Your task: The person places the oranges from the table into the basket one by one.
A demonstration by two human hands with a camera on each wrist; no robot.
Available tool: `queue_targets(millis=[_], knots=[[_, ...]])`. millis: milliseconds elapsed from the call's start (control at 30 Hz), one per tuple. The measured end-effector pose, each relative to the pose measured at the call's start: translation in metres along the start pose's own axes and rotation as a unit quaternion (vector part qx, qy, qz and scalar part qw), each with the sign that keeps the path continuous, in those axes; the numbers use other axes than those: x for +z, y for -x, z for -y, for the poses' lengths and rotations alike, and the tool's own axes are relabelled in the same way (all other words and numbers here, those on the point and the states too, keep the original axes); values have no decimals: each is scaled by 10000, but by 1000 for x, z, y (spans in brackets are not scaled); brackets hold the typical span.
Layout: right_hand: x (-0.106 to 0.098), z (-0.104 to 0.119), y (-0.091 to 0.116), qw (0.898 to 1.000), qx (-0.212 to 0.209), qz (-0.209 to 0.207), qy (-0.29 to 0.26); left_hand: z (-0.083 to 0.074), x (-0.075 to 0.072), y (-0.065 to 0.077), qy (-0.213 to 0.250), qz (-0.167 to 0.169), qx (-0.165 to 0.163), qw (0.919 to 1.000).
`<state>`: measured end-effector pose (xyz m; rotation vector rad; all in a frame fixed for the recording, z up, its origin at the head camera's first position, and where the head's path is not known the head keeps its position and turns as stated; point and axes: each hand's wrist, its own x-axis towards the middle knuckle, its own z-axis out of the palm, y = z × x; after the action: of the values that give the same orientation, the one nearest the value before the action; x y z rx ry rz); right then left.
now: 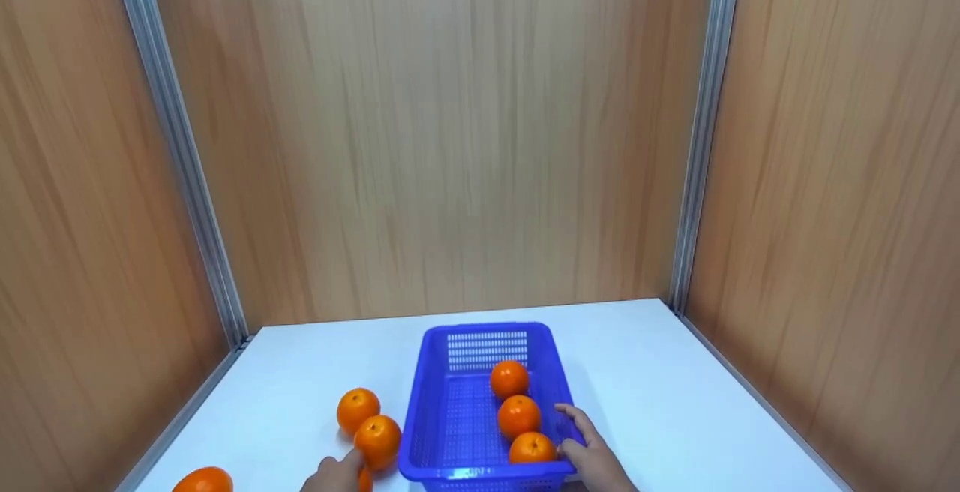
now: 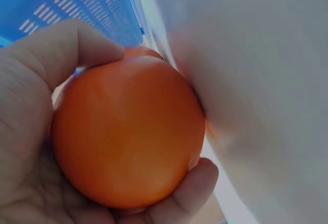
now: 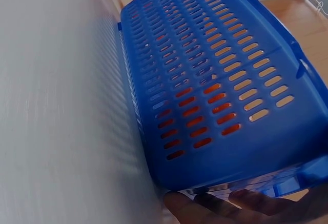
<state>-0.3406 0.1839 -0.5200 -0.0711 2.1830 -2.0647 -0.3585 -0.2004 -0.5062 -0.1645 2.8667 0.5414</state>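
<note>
My left hand [image 1: 335, 473] grips an orange [image 2: 128, 131] at the near left of a blue plastic basket [image 1: 416, 421]. Thumb and fingers curl round the fruit in the left wrist view. In the head view that orange is mostly covered by the hand. My right hand [image 1: 596, 458] holds the basket's right side near its front corner; in the right wrist view its fingers [image 3: 246, 201] lie low against the outer wall. Three oranges sit in a row along the basket's right side: far [image 1: 509, 379], middle [image 1: 519, 416] and near [image 1: 532, 448].
Two loose oranges, one behind [image 1: 358, 410] and one in front [image 1: 378, 441], lie on the white table [image 1: 300, 372] left of the basket. Another orange [image 1: 204, 481] lies at the near left, cut by the frame. Wood-grain panels [image 1: 450, 139] enclose the table on three sides.
</note>
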Motion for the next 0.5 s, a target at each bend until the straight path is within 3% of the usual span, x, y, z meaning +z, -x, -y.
queue_targets(millis=[233, 500], knots=[[0, 3, 2, 9999, -52, 93, -100, -5, 0, 0, -168, -9, 27, 9999], [-1, 3, 2, 9999, -19, 96, -62, -10, -13, 14, -224, 101, 588, 9980]])
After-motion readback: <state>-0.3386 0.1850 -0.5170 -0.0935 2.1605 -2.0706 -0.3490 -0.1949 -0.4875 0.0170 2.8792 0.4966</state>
